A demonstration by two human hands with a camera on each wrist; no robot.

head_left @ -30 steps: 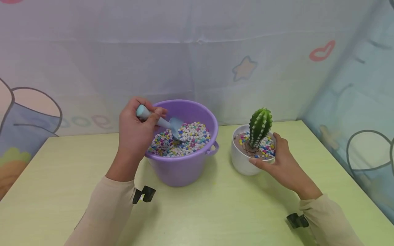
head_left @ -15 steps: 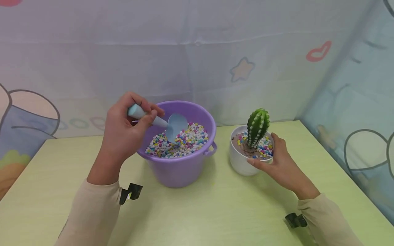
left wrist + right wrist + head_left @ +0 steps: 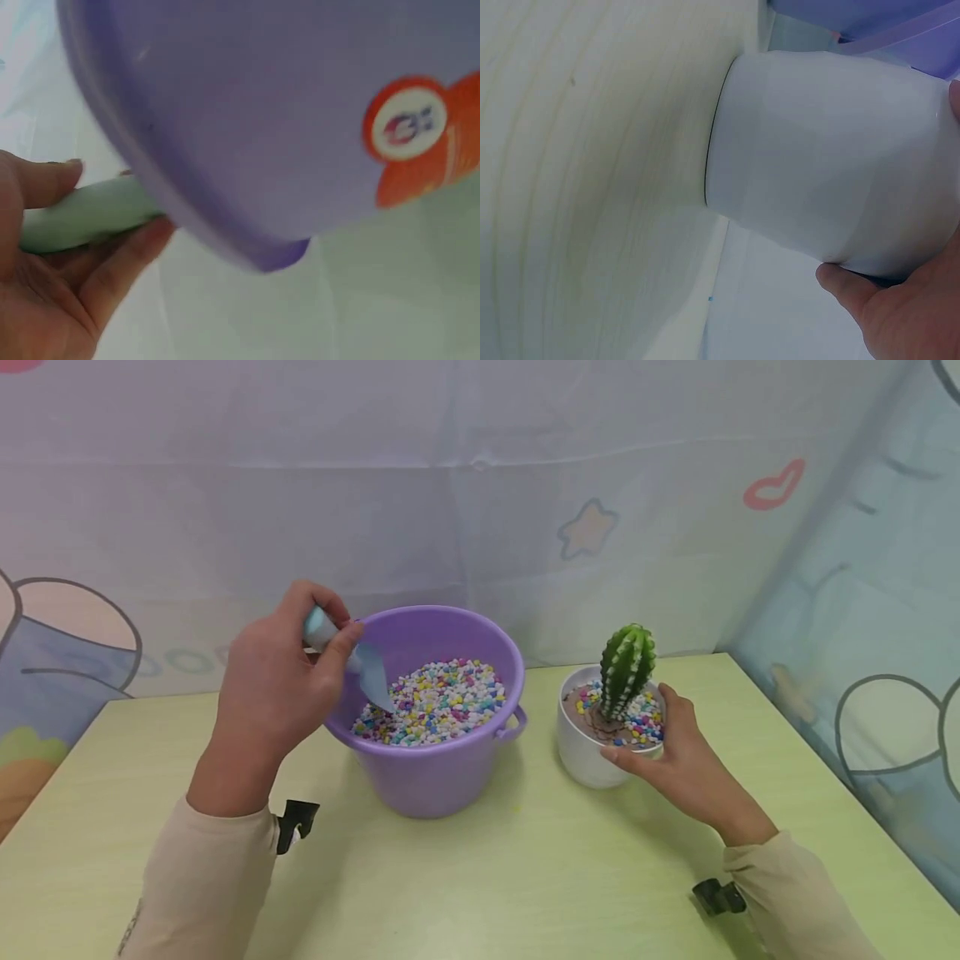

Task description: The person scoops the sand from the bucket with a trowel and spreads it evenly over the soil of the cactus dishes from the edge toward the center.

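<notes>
Gripping the light-blue scoop (image 3: 372, 677) by its handle: left hand (image 3: 277, 672), thumb and fingers closed round it, centre-left of frame. Scoop blade is over the left side of the purple bucket (image 3: 435, 783), turned nearly edge-on, tip at the multicoloured pebbles (image 3: 453, 697); cannot tell how deep it sits or whether it is loaded.

Right hand (image 3: 688, 768) clasps the white pot (image 3: 588, 758), right of centre, thumb at the near rim. Pot stands on the bench (image 3: 465, 885), cactus (image 3: 628, 668) upright with a slight lean, pebbles and bare brown fill (image 3: 579, 714) around its base.

Technique (judgement): push the blade low into the pebbles, then level it before lifting so nothing rolls off; keep clear of the bucket rim; steady the pot lightly.

Compared with half a second earlier: left hand and scoop have shifted toward frame left; the blade, then broad-face to the camera over mid-bucket, now shows its edge. Pot and right hand essentially unchanged.
</notes>
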